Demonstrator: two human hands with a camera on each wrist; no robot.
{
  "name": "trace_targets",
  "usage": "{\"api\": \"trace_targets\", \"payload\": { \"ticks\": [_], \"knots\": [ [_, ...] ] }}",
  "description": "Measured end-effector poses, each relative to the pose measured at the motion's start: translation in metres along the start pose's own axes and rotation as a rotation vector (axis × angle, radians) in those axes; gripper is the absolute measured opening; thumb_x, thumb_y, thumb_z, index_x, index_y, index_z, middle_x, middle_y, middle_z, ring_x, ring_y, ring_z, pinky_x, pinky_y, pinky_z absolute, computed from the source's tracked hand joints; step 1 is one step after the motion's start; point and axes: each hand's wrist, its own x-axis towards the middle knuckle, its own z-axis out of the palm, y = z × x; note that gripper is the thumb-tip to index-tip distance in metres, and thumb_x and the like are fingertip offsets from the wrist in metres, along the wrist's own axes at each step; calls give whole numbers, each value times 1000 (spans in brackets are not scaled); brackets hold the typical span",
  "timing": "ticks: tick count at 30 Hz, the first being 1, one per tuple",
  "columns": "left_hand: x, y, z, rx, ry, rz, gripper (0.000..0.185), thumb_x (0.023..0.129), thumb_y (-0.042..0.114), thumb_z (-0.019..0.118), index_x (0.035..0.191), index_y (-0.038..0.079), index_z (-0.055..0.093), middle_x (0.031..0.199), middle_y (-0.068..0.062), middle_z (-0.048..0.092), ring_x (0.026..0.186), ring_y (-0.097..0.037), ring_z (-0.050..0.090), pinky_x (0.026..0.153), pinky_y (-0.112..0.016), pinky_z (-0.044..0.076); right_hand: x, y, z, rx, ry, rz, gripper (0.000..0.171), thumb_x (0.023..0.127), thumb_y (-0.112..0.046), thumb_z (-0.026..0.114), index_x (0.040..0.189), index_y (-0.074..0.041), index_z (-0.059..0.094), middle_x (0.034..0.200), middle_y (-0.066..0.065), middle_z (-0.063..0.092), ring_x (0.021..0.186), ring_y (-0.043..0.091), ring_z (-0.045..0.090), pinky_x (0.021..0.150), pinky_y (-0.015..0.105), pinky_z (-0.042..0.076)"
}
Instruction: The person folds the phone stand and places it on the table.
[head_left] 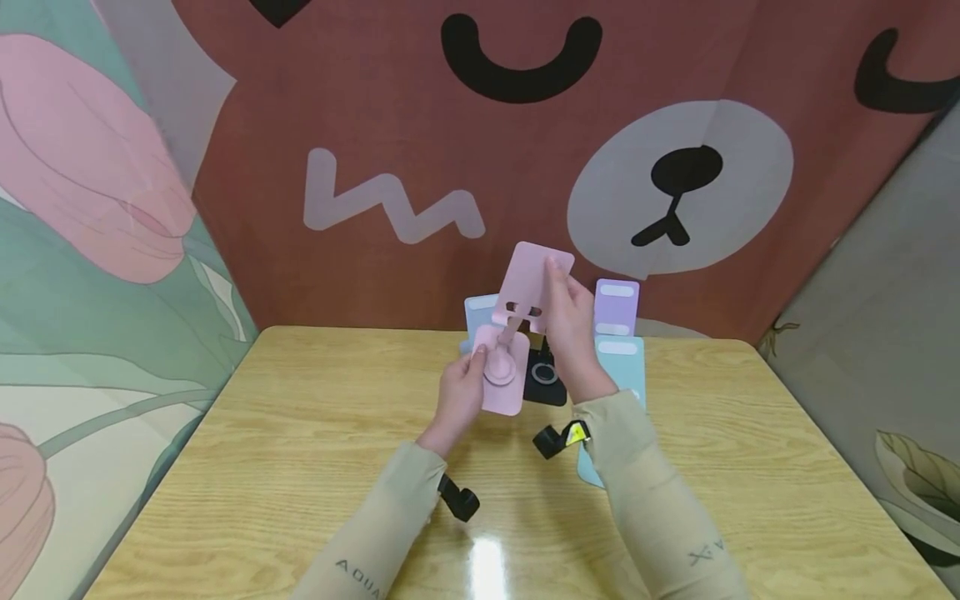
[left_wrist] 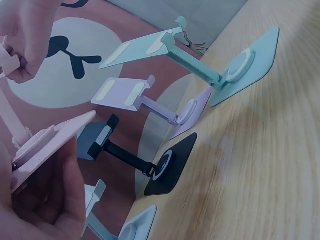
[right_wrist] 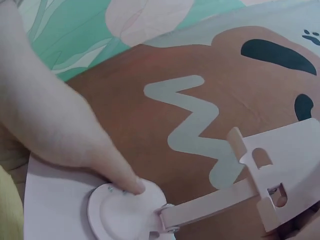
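Observation:
A pink folding phone stand (head_left: 534,275) is held up over the table by both hands. My left hand (head_left: 459,395) grips its base plate (right_wrist: 55,200) by the edge, the thumb lying by the round hinge disc (right_wrist: 127,212). With thumb on the face and fingers behind, my right hand (head_left: 572,333) holds the upper cradle plate by its right side. A slim arm (right_wrist: 212,202) joins the two plates, and the cradle is tilted up away from the base. Close behind the hands stands a black phone stand (left_wrist: 172,165), unfolded.
Also unfolded on the wooden table (head_left: 322,417) are a teal stand (left_wrist: 250,67) at the right, a purple stand (left_wrist: 120,95) and a light blue stand (left_wrist: 140,225). A printed cloth (head_left: 390,108) with a bear face hangs behind the table's far edge.

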Motion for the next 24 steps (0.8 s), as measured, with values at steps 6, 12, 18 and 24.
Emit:
{"api": "trace_targets", "payload": {
  "ticks": [6, 12, 18, 24],
  "knots": [
    [-1, 1, 0, -33, 42, 34, 48, 110, 32, 46, 74, 4, 60, 79, -8, 63, 74, -19, 56, 62, -32, 47, -5, -5, 3, -48, -11, -61, 70, 98, -71, 41, 130, -13, 63, 129, 7, 61, 115, 27, 56, 91, 53, 53],
    [-3, 4, 1, -34, 104, 70, 47, 110, 29, 47, 68, 7, 55, 68, -5, 53, 67, -19, 51, 58, -31, 43, -8, -11, 5, -48, 0, -111, 64, 102, -64, 42, 117, -6, 66, 121, 11, 63, 108, 27, 57, 84, 52, 54],
    [-4, 4, 2, -28, 130, 105, 47, 110, 28, 48, 70, 5, 57, 70, -7, 57, 69, -19, 53, 61, -33, 46, -8, -12, 5, -44, 29, -83, 62, 102, -63, 44, 99, -4, 64, 111, 13, 64, 97, 27, 58, 71, 43, 54],
    [-4, 1, 3, -11, 161, 147, 47, 109, 26, 49, 66, 7, 53, 66, -3, 53, 66, -18, 49, 59, -33, 43, -7, -9, 3, -53, 36, -57, 63, 102, -64, 44, 79, -6, 53, 86, 10, 58, 77, 22, 54, 60, 32, 50]
  ]
}}
